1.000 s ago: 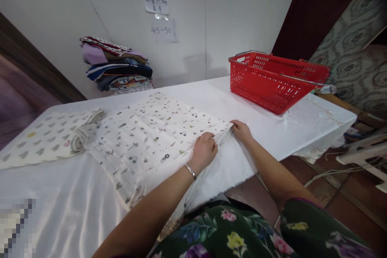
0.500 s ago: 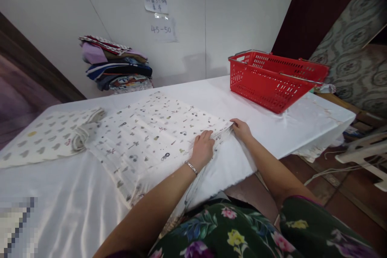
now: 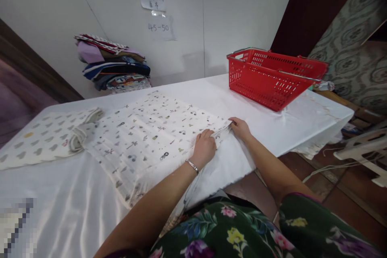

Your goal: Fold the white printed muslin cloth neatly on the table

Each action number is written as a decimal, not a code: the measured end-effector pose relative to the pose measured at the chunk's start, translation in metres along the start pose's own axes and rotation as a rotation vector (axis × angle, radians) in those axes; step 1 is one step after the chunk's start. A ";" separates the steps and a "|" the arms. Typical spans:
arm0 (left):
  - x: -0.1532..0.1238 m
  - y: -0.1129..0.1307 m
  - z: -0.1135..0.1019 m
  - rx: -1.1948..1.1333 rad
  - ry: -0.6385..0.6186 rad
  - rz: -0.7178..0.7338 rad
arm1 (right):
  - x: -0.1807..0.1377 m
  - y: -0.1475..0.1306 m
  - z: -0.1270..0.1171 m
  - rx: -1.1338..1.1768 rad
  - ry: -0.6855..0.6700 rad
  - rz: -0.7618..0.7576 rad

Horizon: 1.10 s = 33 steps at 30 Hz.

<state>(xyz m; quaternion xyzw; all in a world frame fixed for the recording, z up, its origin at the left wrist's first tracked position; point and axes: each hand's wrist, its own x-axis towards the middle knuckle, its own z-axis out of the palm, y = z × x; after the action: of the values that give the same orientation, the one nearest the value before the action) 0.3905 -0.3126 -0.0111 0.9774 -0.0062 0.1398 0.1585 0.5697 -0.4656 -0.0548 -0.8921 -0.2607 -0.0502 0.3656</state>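
both hands at near corner of printed cloth (image 3: 151, 137) on table (image 3: 272, 121).
left hand (image 3: 204, 148) pressing cloth, fingers curled; right hand (image 3: 240, 128) pinching corner edge; red basket (image 3: 272, 76) well apart.

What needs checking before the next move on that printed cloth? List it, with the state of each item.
1. Left hand gripping the printed cloth at its near right edge: ok, fingers curled over the hem.
2. Right hand pinching the same cloth's right corner: ok, fingers closed on it.
3. Cloth lying flat on the white table cover: mostly ok; the near part hangs over the table edge.
4. Far left end clear of the heart-print cloth: not ok, the two touch at a bunched roll.
5. Red basket clear of the cloth: ok, it stands apart on the right.
6. Layers aligned at the held corner: cannot tell.
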 end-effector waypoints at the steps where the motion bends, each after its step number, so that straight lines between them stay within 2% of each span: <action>1: -0.001 0.002 0.000 -0.037 0.013 0.008 | 0.000 0.000 0.000 -0.002 0.000 -0.001; 6: -0.008 0.008 0.004 -0.108 0.007 -0.051 | 0.001 0.001 0.001 -0.013 -0.001 -0.008; 9: -0.008 0.006 0.007 -0.086 0.008 -0.014 | 0.001 0.002 0.002 -0.019 -0.002 -0.008; 14: -0.013 0.009 0.005 -0.037 -0.115 0.022 | 0.001 0.000 0.000 -0.037 -0.009 -0.019; 19: -0.053 0.019 -0.017 0.011 -0.227 0.282 | -0.008 -0.004 -0.004 -0.041 -0.042 -0.088; 21: -0.068 0.010 -0.032 -0.029 -0.213 0.325 | -0.010 -0.002 -0.005 -0.077 -0.063 -0.093; 22: -0.073 -0.001 -0.041 -0.057 -0.182 0.297 | -0.009 0.001 -0.006 -0.102 -0.071 -0.072; 23: -0.077 -0.017 -0.052 -0.081 -0.137 0.224 | -0.006 0.005 -0.007 -0.117 -0.116 -0.064; 25: -0.084 -0.063 -0.079 -0.087 -0.017 -0.061 | 0.004 0.014 -0.010 -0.121 -0.244 -0.040; 27: -0.094 -0.121 -0.109 -0.020 0.094 -0.489 | 0.019 0.020 -0.013 -0.099 -0.357 -0.001; 30: -0.119 -0.203 -0.150 0.050 0.262 -1.096 | 0.046 0.016 -0.010 -0.014 -0.423 0.052; 32: -0.138 -0.242 -0.167 0.066 0.338 -1.271 | 0.068 0.002 0.002 0.021 -0.435 0.089; 33: -0.145 -0.255 -0.171 0.061 0.366 -1.304 | 0.080 -0.007 0.010 0.014 -0.433 0.101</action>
<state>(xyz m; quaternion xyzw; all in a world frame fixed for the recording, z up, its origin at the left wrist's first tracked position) 0.2187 -0.0215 0.0264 0.7458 0.6157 0.1787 0.1812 0.6337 -0.4203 -0.0357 -0.8914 -0.2884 0.1629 0.3092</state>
